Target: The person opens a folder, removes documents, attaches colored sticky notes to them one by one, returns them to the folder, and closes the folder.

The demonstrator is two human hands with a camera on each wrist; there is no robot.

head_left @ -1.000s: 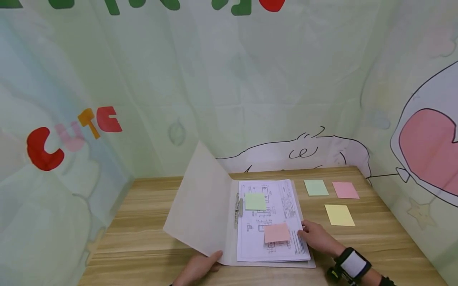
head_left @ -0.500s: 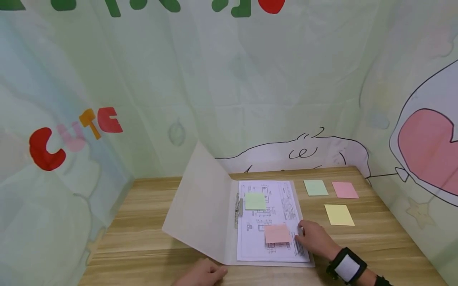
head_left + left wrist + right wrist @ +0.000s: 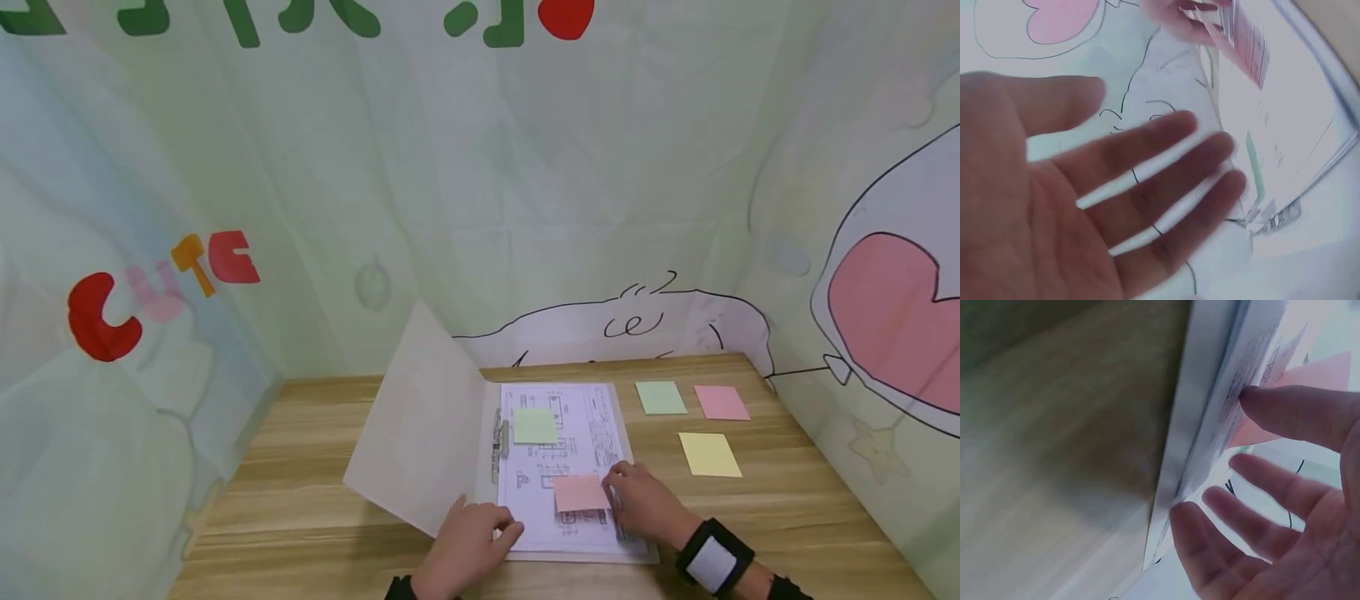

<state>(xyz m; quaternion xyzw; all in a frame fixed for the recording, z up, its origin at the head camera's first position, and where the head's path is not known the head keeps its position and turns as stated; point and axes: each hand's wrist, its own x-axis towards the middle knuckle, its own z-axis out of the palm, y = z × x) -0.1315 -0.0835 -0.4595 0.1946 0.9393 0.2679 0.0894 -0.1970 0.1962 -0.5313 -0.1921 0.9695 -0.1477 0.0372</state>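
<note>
A white ring folder point(image 3: 420, 433) lies with its cover raised to the left. Inside are printed drawing sheets point(image 3: 536, 521), bearing a green sticky note point(image 3: 535, 426) and a pink sticky note point(image 3: 579, 493). My left hand point(image 3: 467, 542) hovers over the folder's lower left edge; in the left wrist view its fingers are spread and hold nothing. At the pink note's right edge is my right hand point(image 3: 647, 502). The right wrist view shows its thumb and fingers apart, the thumb point(image 3: 1297, 409) overlapping the note in sight; whether it touches is unclear.
On the wooden table point(image 3: 315, 500), right of the folder, lie a loose green note point(image 3: 661, 397), a loose pink note point(image 3: 722, 402) and a yellow note point(image 3: 709, 454). A metal ring clip point(image 3: 498, 442) sits at the folder's spine. A printed curtain point(image 3: 450, 192) hangs behind.
My left hand has left the cover's lower corner and risen rightward over the folder. My right hand has shifted left from the sheets' edge to the pink note.
</note>
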